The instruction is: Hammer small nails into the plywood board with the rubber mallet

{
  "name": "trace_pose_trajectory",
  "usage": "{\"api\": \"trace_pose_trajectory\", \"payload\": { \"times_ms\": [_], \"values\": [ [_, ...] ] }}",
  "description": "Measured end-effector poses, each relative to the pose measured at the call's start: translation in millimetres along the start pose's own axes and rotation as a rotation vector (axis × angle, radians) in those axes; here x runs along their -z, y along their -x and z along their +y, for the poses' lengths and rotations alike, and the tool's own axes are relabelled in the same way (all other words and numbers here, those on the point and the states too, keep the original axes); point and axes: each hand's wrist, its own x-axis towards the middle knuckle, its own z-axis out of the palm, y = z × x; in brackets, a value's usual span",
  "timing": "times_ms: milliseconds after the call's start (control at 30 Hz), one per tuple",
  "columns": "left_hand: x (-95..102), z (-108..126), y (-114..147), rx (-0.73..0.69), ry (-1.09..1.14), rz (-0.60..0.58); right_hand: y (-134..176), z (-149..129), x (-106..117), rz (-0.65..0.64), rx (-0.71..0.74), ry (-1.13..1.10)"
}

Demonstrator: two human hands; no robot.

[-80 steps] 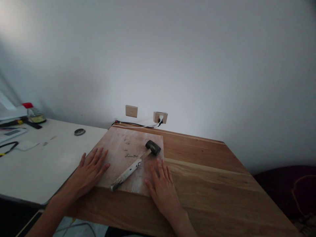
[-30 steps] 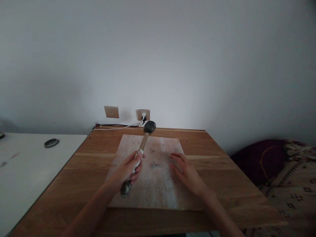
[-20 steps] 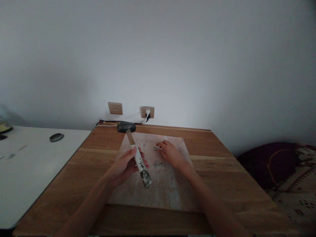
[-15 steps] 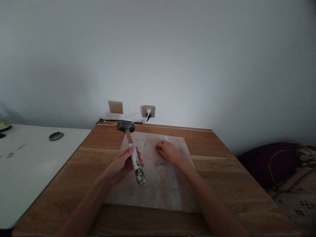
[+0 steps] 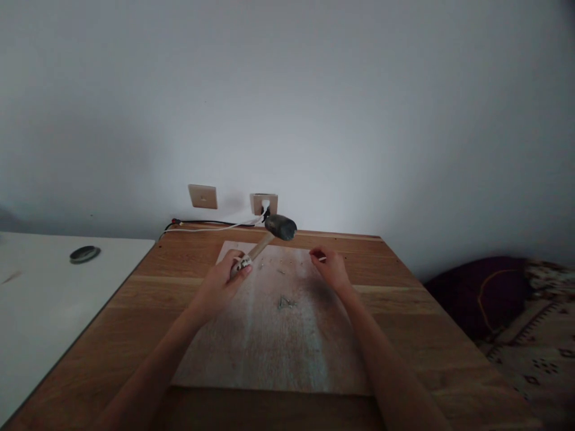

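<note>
Left hand: closed round hammer by its handle, head toward 1 o'clock | Right hand: fingers bent nearly together over board's 1 o'clock side; from where I stand, cannot tell whether anything is gripped | Small metal pieces: piled near board's centre | Board: flat on table

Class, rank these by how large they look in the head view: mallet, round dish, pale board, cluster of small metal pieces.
1. Pale board
2. Mallet, partly hidden
3. Round dish
4. Cluster of small metal pieces
</note>
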Motion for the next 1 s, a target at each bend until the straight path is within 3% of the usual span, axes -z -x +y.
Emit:
{"api": "trace_pose_trajectory", "payload": {
  "times_ms": [267, 533, 1000],
  "values": [
    [-12.2, 2.3, -0.1, 0.123, 0.105, -0.185, -4.3, 12.4, 8.0, -0.061, 0.012, 0.067],
    [-22.3, -14.2, 3.8, 0.021, -0.183, -0.094, 7.3, 27.2, 8.4, -0.074, 0.002, 0.113],
    [-21.5, -11.5, 2.6, 0.039, -0.159, -0.137, 9.3, 21.9, 3.4, -0.097, 0.043, 0.099]
  ]
}}
